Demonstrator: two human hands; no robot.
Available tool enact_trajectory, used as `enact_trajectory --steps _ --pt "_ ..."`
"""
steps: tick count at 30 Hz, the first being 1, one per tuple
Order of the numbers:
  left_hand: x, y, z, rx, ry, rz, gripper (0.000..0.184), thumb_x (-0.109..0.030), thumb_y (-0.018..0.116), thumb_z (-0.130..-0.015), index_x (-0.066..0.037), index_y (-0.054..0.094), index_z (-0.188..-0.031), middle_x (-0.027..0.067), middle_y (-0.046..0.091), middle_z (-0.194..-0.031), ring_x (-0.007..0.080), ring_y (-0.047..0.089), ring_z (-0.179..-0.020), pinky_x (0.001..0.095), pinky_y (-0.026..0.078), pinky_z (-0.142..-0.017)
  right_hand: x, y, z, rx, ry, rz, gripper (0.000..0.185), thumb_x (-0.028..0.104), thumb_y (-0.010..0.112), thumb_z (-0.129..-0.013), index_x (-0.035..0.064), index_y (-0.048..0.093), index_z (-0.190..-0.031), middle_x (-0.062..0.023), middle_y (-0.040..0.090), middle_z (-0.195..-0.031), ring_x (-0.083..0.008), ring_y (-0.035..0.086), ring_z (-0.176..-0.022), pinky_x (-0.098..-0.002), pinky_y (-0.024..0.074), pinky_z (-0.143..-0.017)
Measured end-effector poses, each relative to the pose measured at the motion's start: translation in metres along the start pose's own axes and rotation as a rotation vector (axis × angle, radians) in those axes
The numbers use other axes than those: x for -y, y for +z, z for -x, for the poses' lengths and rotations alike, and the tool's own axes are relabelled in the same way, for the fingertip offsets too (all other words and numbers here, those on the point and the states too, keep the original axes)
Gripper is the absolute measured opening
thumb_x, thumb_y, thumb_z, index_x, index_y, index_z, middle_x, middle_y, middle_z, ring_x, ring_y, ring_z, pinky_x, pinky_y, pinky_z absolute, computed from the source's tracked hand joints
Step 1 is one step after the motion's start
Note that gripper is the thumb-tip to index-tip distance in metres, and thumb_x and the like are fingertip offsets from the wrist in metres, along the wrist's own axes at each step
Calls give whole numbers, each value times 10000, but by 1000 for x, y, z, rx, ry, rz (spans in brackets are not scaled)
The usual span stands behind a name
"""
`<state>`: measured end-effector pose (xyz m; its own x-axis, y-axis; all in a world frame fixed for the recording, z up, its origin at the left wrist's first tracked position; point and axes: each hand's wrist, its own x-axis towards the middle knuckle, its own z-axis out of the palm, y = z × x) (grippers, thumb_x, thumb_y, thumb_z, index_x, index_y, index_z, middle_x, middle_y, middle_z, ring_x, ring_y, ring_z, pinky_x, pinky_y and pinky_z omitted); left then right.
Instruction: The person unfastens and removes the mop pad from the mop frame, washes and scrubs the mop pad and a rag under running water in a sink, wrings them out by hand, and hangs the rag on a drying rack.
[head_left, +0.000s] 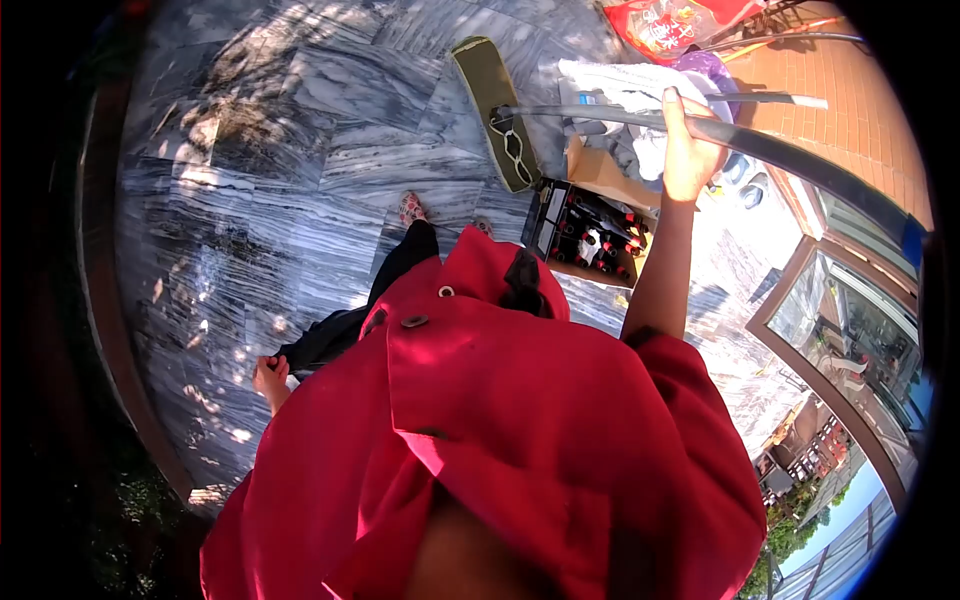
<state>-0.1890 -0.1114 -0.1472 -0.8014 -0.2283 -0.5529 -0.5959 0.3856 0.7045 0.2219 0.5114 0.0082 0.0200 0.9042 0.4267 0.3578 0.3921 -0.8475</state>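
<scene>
My right hand (690, 150) is raised at the upper right, fingers wrapped around the long dark handle of a flat mop, thumb lying along it. The handle (780, 150) runs from the right edge down to the mop head (495, 115), a long olive-green pad with a wire frame on the marble floor. My left hand (268, 376) hangs low on the left, fingers curled beside black fabric (325, 338). Whether anything is inside those fingers is hidden.
A cardboard box of dark bottles with red caps (600, 238) stands just right of my feet. Behind it lie a white cloth or bag (625, 85) and a red printed bag (670, 25). A glass door (830, 310) and brick wall (840, 95) border the right side.
</scene>
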Motion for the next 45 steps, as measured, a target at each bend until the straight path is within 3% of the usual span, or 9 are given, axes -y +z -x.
enact_trajectory --steps 2,3,5,8,15,19,29,36,45 --pt "-11 13 -23 187 115 -296 241 -298 532 -868 -57 519 -871 63 568 -772 243 646 -707 351 536 -615 -25 8 32 -14 70 64 141 126 732 -738 9 667 -784 -59 616 -766 -119 558 -665 -261 449 -635" --pt "-34 40 -8 151 -113 -71 255 -313 525 -883 -57 519 -890 61 565 -772 243 643 -717 354 535 -623 -24 15 53 -52 140 147 143 135 730 -734 18 668 -789 -75 605 -798 -139 562 -694 -278 452 -656" --pt "-55 70 -9 288 -122 -166 272 -334 499 -909 -62 519 -897 64 568 -806 237 641 -740 358 531 -651 -27 14 78 -111 80 405 159 156 731 -715 33 667 -794 -101 582 -830 -180 558 -724 -311 449 -678" --pt "-71 113 -16 462 -63 -182 260 -315 478 -925 -58 507 -954 71 585 -860 238 645 -754 359 528 -636 -33 3 106 -118 163 358 161 162 722 -713 44 662 -804 -93 586 -776 -211 551 -713 -322 441 -657" --pt "-110 193 -48 508 -7 -244 303 -340 495 -921 -60 509 -1034 65 576 -932 236 635 -772 339 515 -621 -31 -10 143 -153 214 476 173 175 713 -711 57 650 -821 -104 586 -776 -233 561 -729 -326 451 -651" --pt "-152 216 -61 539 178 -227 283 -337 518 -907 -62 547 -965 57 571 -930 235 634 -784 332 522 -651 -34 -10 156 -198 253 444 191 191 711 -696 62 635 -815 -116 590 -781 -264 562 -754 -358 463 -671" --pt "-199 290 -24 574 483 -464 277 -315 532 -887 -47 599 -915 54 630 -805 159 622 -566 258 477 -461 -41 -26 168 -190 317 441 206 199 696 -702 56 638 -839 -117 603 -794 -260 583 -748 -347 478 -678" --pt "-212 339 58 708 755 -666 250 -261 554 -866 -15 601 -864 31 618 -708 105 546 -439 252 397 -388 -41 -47 177 -43 443 496 225 287 669 -705 145 615 -872 -96 577 -856 -302 605 -734 -387 500 -652" --pt "-235 441 190 828 1151 -667 213 -211 581 -863 -9 617 -920 83 606 -658 130 556 -422 271 412 -409 -46 -70 156 104 457 428 250 302 652 -726 138 613 -910 -115 571 -894 -334 600 -786 -408 502 -689"
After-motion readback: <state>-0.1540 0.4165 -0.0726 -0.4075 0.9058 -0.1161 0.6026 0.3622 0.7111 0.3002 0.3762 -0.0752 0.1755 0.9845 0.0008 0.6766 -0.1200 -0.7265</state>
